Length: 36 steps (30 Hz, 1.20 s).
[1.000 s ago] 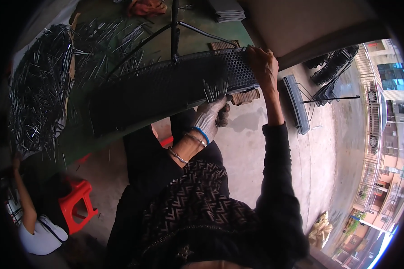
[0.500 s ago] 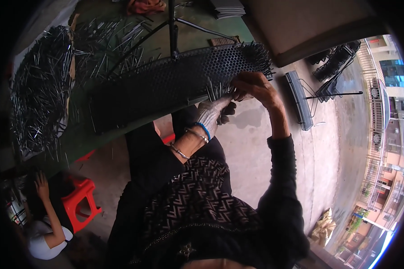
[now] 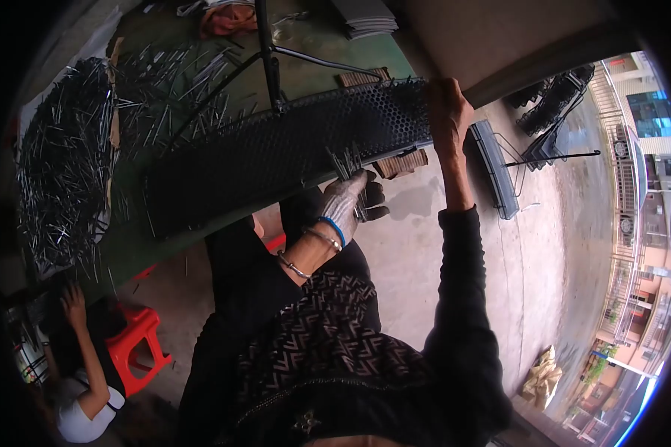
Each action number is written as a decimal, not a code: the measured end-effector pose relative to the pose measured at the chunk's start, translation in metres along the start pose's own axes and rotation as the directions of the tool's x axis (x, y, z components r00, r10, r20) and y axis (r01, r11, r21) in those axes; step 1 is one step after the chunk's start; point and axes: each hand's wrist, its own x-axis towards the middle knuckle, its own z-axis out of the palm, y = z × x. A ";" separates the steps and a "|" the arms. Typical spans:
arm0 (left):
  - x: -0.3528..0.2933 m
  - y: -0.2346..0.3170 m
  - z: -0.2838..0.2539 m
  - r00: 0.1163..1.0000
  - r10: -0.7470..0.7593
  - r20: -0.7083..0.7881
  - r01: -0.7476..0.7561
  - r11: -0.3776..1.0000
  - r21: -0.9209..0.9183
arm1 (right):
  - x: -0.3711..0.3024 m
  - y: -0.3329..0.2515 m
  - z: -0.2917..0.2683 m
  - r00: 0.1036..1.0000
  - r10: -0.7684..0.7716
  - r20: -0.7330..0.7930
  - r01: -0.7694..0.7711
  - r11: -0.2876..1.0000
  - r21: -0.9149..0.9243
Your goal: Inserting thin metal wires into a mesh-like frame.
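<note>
A long black perforated panel (image 3: 276, 153) lies across a green table (image 3: 328, 52), many of its holes filled with thin metal pins. My left hand (image 3: 348, 197), with bracelets on the wrist, grips a small bundle of metal pins (image 3: 345, 160) at the panel's near edge. My right hand (image 3: 447, 112) rests on the panel's right end, fingers curled over the top edge; whether it pinches a pin I cannot tell.
A big heap of loose metal pins (image 3: 63, 164) covers the table's left side. A black stand (image 3: 268, 52) rises behind the panel. Another person (image 3: 82, 357) sits at lower left by a red stool (image 3: 138, 343). Black racks (image 3: 496, 167) lie on the concrete floor at right.
My right hand has gone from beside the left hand's pin bundle back up to the panel's right end. The left hand stays put with the bundle.
</note>
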 end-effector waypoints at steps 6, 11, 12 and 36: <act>0.000 -0.002 0.001 0.998 0.029 -0.058 -0.030 0.999 -0.022 | 0.005 0.020 0.011 0.994 -0.019 0.109 0.028 0.996 -0.081; 0.004 -0.002 -0.006 0.999 0.038 -0.036 -0.036 0.997 0.068 | 0.006 0.010 0.011 0.972 -0.169 0.162 0.210 0.936 -0.282; 0.002 -0.001 -0.004 0.999 0.037 -0.036 -0.035 0.997 0.067 | 0.005 0.008 0.012 0.968 -0.169 0.185 0.225 0.912 -0.343; -0.009 0.009 0.000 0.998 -0.028 0.061 0.013 0.972 0.236 | -0.060 -0.024 -0.019 0.564 0.168 0.809 -0.588 0.769 0.250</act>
